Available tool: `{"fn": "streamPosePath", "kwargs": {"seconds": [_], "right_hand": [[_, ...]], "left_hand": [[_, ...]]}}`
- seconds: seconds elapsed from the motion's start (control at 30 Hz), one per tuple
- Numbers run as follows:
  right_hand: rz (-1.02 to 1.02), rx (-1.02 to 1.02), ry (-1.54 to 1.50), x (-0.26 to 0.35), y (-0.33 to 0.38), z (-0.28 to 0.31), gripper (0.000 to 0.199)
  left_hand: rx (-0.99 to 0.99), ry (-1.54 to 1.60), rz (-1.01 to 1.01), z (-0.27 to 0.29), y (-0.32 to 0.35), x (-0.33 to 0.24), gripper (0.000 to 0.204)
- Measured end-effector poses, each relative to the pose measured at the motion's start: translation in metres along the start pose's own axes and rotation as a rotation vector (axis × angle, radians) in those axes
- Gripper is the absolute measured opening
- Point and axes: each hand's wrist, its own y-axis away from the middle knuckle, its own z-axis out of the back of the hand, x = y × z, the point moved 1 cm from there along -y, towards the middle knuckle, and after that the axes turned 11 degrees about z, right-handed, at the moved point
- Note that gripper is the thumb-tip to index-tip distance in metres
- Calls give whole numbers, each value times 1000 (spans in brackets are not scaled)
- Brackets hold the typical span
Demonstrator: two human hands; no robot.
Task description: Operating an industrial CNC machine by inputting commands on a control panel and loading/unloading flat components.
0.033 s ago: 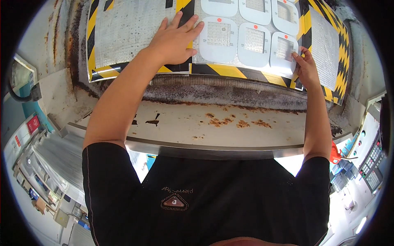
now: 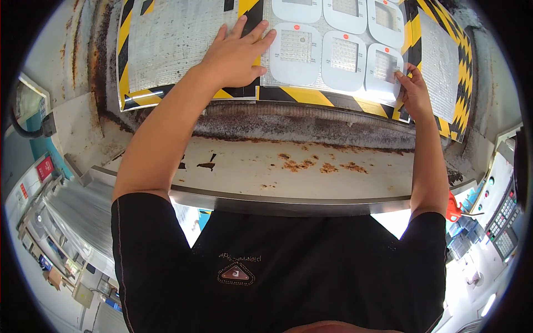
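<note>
Lying toward one o'clock, the probably light, bendy frame-printed plastic sheet (image 2: 336,40) is suiting edge holds: the right hand (image 2: 416,93) is pinching its four-o'clock edge; the left hand (image 2: 234,60) is resting, fingers spread.

Smooth, glossy plastic-looking panels (image 2: 344,82) at one o'clock; rough, rust-flaked metal ledge (image 2: 250,166); smooth metal strip (image 2: 277,207); matt cloth shirt (image 2: 311,261) at six.

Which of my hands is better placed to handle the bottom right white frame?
Probably your right hand: it's at the right edge of that white frame. Your left hand is farther left, spread over black-and-yellow tape.
</note>
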Motion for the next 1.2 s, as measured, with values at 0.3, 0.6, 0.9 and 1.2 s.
{"fn": "streamPosePath", "kwargs": {"seconds": [0.3, 0.6, 0.9, 1.2], "right_hand": [[15, -7, -3, 3, 0, -3, 33], [17, 7, -22, 1, -1, -2, 32], [12, 22, -21, -2, -2, 2, 34], [14, 34, -17, -5, -5, 4, 32]], "left_hand": [[16, -12, 9, 3, -2, -1, 77], [5, -13, 5, 2, 0, 0, 77], [17, -36, 20, 2, 0, -2, 77], [20, -22, 21, 4, 0, -1, 78]]}}
